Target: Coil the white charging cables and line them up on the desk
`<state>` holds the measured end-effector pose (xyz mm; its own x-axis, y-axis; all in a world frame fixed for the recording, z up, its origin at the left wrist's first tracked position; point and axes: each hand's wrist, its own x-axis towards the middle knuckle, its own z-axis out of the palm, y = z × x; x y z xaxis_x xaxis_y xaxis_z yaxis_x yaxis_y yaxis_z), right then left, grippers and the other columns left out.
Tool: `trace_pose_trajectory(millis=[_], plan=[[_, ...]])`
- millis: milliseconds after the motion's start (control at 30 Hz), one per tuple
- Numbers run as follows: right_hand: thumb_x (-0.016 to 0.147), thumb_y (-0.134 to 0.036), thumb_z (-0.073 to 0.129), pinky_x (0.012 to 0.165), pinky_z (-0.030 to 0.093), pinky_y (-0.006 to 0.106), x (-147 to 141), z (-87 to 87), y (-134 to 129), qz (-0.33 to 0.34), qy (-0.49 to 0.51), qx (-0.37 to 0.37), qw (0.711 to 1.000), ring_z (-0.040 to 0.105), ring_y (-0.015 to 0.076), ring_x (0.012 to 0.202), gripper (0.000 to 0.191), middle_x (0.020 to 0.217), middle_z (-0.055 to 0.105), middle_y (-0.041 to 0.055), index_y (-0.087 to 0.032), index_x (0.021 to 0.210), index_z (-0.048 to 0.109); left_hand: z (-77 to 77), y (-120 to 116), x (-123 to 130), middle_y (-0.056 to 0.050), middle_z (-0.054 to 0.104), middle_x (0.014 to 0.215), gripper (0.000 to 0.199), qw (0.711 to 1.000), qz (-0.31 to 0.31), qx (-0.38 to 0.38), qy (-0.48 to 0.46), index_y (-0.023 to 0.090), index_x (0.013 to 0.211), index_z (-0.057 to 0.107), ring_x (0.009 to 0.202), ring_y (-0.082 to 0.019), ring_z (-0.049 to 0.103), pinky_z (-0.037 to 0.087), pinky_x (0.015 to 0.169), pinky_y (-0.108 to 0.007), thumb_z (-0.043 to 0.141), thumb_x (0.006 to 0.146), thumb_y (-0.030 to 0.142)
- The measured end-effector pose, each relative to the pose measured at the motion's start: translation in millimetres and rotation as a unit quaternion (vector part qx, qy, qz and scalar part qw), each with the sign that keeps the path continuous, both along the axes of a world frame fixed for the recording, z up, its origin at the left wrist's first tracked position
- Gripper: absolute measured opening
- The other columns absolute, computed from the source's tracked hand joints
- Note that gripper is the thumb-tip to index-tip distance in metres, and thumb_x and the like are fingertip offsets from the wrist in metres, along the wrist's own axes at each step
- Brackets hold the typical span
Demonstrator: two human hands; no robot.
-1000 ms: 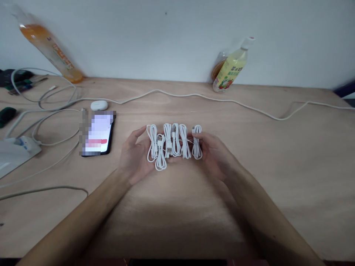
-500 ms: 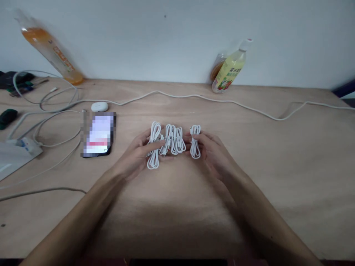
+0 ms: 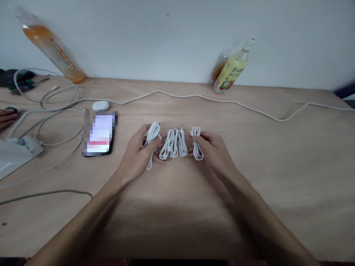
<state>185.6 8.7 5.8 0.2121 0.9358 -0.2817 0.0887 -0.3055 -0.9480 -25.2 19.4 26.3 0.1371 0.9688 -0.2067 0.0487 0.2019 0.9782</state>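
Observation:
My left hand (image 3: 141, 151) is closed on a coiled white cable (image 3: 152, 133), with its thumb across the coil and a loop hanging below. My right hand (image 3: 213, 149) pinches another coiled white cable (image 3: 197, 147) between thumb and fingers. Between the two hands, a row of bundled white cables (image 3: 173, 144) lies side by side on the wooden table. Some fingertips of both hands are hidden behind the coils.
At left are a phone (image 3: 100, 133) with a blurred screen, a white earbud case (image 3: 100, 106), a power strip (image 3: 30, 145) and loose cables. An orange bottle (image 3: 55, 55) and a yellow bottle (image 3: 232, 70) stand by the wall. Another person's hand (image 3: 7, 117) shows at the left edge.
My left hand has drawn its coil slightly left, away from the row, and tilted it. Another person's hand has come in at the left edge. My right hand still grips its coil.

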Motion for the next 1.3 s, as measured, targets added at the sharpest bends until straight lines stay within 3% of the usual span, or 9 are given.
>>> trace_pose_trajectory(millis=[133,300,500,600,800,1000,1100,1200,1300], plan=[[0.079,-0.042,0.070,0.061,0.056,0.037,0.3,-2.2,0.5,0.003,-0.047,0.022,0.999,0.067,0.0225,0.068,0.023,0.076,0.073,0.0046,-0.021,0.084,0.077,-1.6,-0.6,0.3,-0.015,0.081,0.125,0.040,0.999,0.027,0.017,0.022,0.021,0.130,0.067,0.108,-0.036,0.081,0.066,0.053,-0.031,0.073,0.092,0.032],[0.083,-0.050,0.068,0.063,0.046,0.037,-0.2,-4.9,0.4,0.006,-0.134,0.082,0.988,0.062,0.0222,0.069,0.031,0.074,0.073,0.0060,-0.021,0.081,0.078,-7.9,2.0,-1.5,-0.015,0.081,0.121,0.032,0.998,0.057,0.002,0.032,0.020,0.120,0.069,0.105,-0.036,0.081,0.064,0.052,-0.031,0.073,0.091,0.031],[0.083,-0.048,0.072,0.071,0.054,0.041,2.8,-12.6,1.6,-0.004,-0.146,0.081,0.986,0.067,0.0237,0.074,0.040,0.089,0.078,0.0088,-0.018,0.108,0.081,-13.5,6.3,-2.6,-0.016,0.080,0.121,0.036,0.995,0.090,0.010,0.033,0.018,0.121,0.070,0.102,-0.032,0.079,0.065,0.056,-0.031,0.076,0.088,0.032],[0.083,-0.044,0.072,0.073,0.056,0.041,3.3,-13.4,1.9,-0.018,-0.165,0.091,0.982,0.068,0.0224,0.073,0.040,0.090,0.078,0.0086,-0.017,0.111,0.080,-15.5,7.6,-3.4,-0.013,0.079,0.120,0.031,0.993,0.099,0.036,0.045,0.019,0.116,0.073,0.100,-0.029,0.079,0.063,0.057,-0.030,0.076,0.088,0.032],[0.084,-0.038,0.068,0.073,0.055,0.039,2.8,-9.7,1.1,-0.010,-0.172,0.079,0.982,0.068,0.0218,0.072,0.031,0.089,0.078,0.0072,-0.018,0.107,0.076,-16.9,8.3,-5.0,-0.005,0.078,0.106,0.031,0.992,0.109,0.064,0.024,0.021,0.116,0.076,0.097,-0.023,0.078,0.067,0.089,-0.037,0.081,0.089,0.035],[0.084,-0.040,0.066,0.072,0.053,0.038,3.4,-10.3,1.1,-0.003,-0.159,0.075,0.984,0.068,0.0215,0.073,0.030,0.089,0.078,0.0063,-0.020,0.106,0.073,-20.0,7.7,-0.6,-0.007,0.082,0.123,0.033,0.992,0.108,0.041,-0.057,0.025,0.123,0.074,0.119,-0.026,0.077,0.060,0.110,-0.043,0.080,0.092,0.034],[0.084,-0.039,0.065,0.073,0.053,0.039,2.6,-8.7,1.0,-0.005,-0.164,0.069,0.984,0.068,0.0219,0.073,0.030,0.089,0.078,0.0065,-0.020,0.106,0.073,-20.2,7.9,-0.3,-0.006,0.081,0.126,0.032,0.989,0.106,0.043,-0.094,0.025,0.122,0.072,0.123,-0.026,0.076,0.059,0.112,-0.045,0.080,0.092,0.035],[0.084,-0.038,0.066,0.076,0.054,0.040,2.1,-6.5,0.9,0.000,-0.174,0.063,0.983,0.069,0.0229,0.075,0.029,0.090,0.078,0.0070,-0.020,0.105,0.073,-18.3,9.8,-5.0,-0.005,0.081,0.114,0.027,0.988,0.121,0.093,0.020,0.025,0.117,0.074,0.105,-0.025,0.076,0.060,0.099,-0.042,0.076,0.092,0.033],[0.084,-0.037,0.066,0.078,0.054,0.041,2.3,-6.0,0.6,0.005,-0.181,0.064,0.981,0.069,0.0237,0.077,0.025,0.090,0.078,0.0067,-0.021,0.103,0.073,-13.6,10.9,-9.3,-0.003,0.080,0.097,0.017,0.968,0.126,0.130,0.176,0.025,0.105,0.077,0.088,-0.024,0.070,0.055,0.085,-0.040,0.070,0.090,0.027]])
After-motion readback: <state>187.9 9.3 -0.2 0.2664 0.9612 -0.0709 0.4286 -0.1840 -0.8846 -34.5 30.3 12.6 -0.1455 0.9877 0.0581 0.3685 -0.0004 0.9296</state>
